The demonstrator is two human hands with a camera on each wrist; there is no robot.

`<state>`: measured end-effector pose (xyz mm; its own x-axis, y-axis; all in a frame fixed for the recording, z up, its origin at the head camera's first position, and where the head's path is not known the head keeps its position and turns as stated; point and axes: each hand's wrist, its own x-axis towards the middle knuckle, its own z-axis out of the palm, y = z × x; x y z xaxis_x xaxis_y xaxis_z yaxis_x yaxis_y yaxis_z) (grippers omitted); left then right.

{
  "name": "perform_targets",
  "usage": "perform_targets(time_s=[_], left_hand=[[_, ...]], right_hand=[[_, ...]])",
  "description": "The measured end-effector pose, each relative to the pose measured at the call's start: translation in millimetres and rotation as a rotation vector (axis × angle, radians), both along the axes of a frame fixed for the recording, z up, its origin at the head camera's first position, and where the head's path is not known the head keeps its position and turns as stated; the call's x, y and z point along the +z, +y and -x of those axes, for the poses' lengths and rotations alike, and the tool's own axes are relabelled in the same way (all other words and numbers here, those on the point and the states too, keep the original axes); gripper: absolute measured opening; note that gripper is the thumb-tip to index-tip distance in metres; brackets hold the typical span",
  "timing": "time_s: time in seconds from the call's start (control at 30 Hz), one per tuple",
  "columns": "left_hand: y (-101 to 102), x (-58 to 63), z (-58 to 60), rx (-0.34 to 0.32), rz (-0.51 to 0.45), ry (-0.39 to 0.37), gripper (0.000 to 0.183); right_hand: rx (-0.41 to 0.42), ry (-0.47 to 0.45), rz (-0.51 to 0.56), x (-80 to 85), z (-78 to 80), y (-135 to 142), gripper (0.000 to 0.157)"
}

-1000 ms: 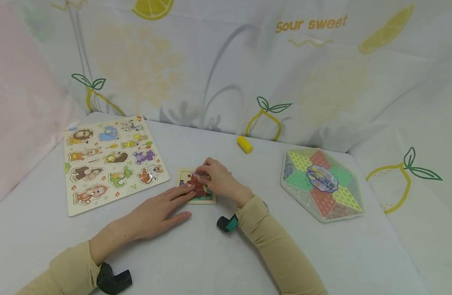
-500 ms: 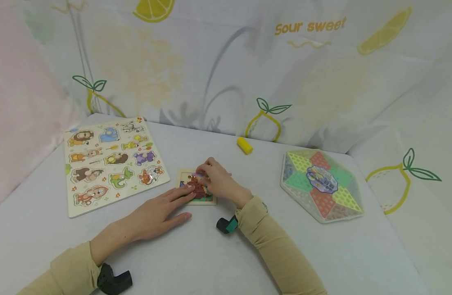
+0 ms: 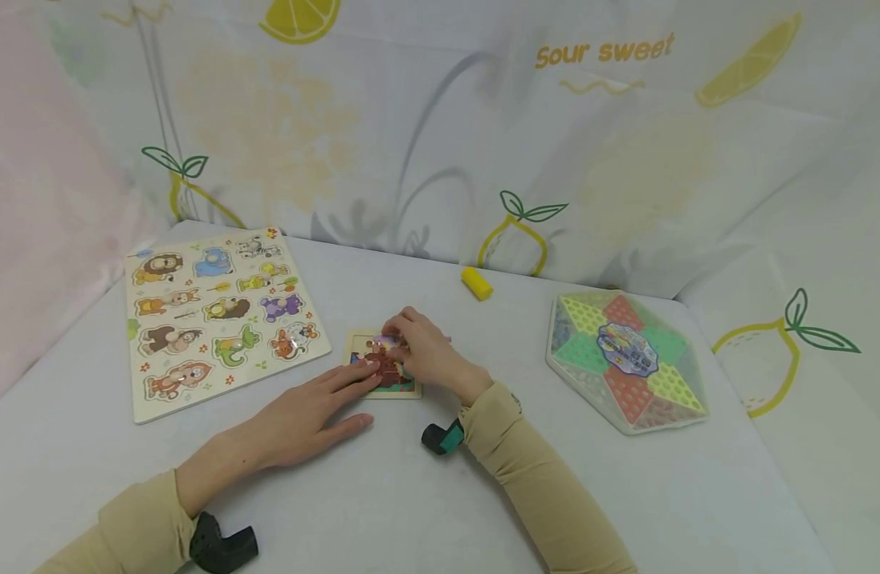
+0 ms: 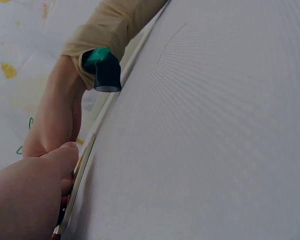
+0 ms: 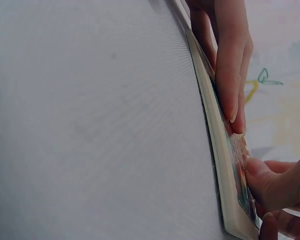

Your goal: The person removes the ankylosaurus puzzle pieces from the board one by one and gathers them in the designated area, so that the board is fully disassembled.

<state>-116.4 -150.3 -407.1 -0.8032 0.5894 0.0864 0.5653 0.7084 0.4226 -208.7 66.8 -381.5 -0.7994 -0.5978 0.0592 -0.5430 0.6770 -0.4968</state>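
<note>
A small wooden jigsaw puzzle (image 3: 404, 395) with a brown figure in its picture lies flat mid-table. My left hand (image 3: 304, 418) rests its straight fingertips on the puzzle's left part, with the thumb on the cloth. Over the upper right part, my right hand (image 3: 433, 351) has curled fingers and pinches a purple puzzle piece (image 3: 386, 340), mostly covered by the fingers. In the right wrist view, the right thumb (image 5: 270, 185) touches the picture surface near the left fingertips. The left wrist view shows the puzzle edge-on (image 4: 80, 180), its picture hidden.
A large animal peg puzzle (image 3: 225, 319) lies at the left. Behind the hands is a yellow cylinder (image 3: 477, 283). A hexagonal Chinese checkers box (image 3: 626, 359) lies at the right. A lemon-print curtain (image 3: 440, 119) hangs behind the table.
The right fingers have shifted very slightly with the purple piece at the upper part of the puzzle. The left hand stays in place.
</note>
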Motion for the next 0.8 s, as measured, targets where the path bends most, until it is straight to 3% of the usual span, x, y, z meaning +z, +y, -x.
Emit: perform_targets(time_s=[0.2, 0.6, 0.8], left_hand=[[0, 0.2, 0.3, 0.0, 0.001, 0.0, 0.062], [2, 2.6, 0.6, 0.024, 0.006, -0.011, 0.062], [13, 8.9, 5.4, -0.008, 0.052, 0.103, 0.056]], right_hand=[[-0.002, -0.018, -0.011, -1.2, 1.3, 1, 0.032], [-0.026, 0.006, 0.06, -5.9, 4.0, -2, 0.018], [-0.061, -0.051, 0.171, -6.4, 4.6, -1, 0.008]])
